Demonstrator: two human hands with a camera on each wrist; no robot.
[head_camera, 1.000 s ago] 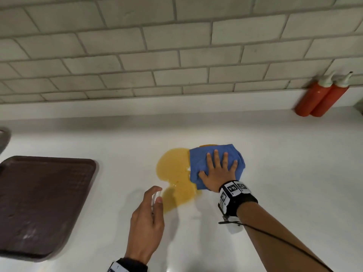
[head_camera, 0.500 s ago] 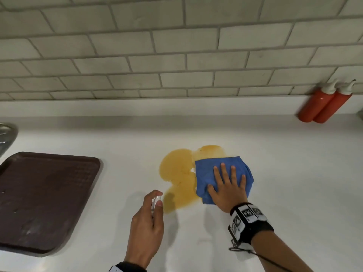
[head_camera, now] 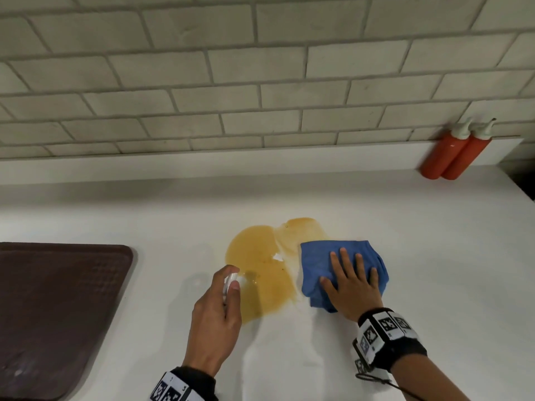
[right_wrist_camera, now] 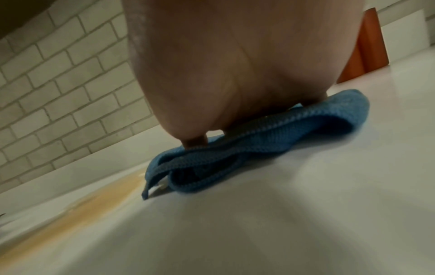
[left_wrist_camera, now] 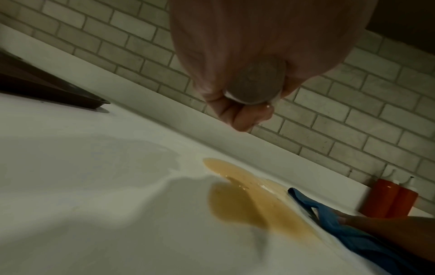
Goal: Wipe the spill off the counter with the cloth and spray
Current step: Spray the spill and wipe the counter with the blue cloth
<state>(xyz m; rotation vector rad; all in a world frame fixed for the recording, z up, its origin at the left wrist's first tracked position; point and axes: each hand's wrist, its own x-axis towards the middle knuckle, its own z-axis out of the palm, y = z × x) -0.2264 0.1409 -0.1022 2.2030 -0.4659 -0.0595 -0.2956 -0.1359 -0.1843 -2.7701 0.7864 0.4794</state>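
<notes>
An orange-yellow spill [head_camera: 260, 264] [left_wrist_camera: 249, 201] [right_wrist_camera: 77, 210] spreads over the middle of the white counter [head_camera: 434, 256]. A folded blue cloth [head_camera: 318, 264] [left_wrist_camera: 353, 228] [right_wrist_camera: 259, 137] lies at the spill's right edge. My right hand [head_camera: 351, 285] presses flat on it with straight fingers. My left hand [head_camera: 215, 314] [left_wrist_camera: 247, 83] grips a small clear spray bottle [head_camera: 228, 285] [left_wrist_camera: 255, 85] just left of the spill's near lobe, forefinger curled over its top. Most of the bottle is hidden inside the fist.
A dark brown tray [head_camera: 52, 314] [left_wrist_camera: 47, 87] lies on the counter's left. Two red squeeze bottles [head_camera: 454, 151] [left_wrist_camera: 390, 201] [right_wrist_camera: 362, 50] stand at the back right against the tiled wall [head_camera: 260, 82]. The counter's right edge [head_camera: 521, 192] drops off near them.
My right hand has dragged the cloth toward me and to the right, uncovering the far lobe of the spill and leaving a thin smear. The left hand stays put with the spray bottle.
</notes>
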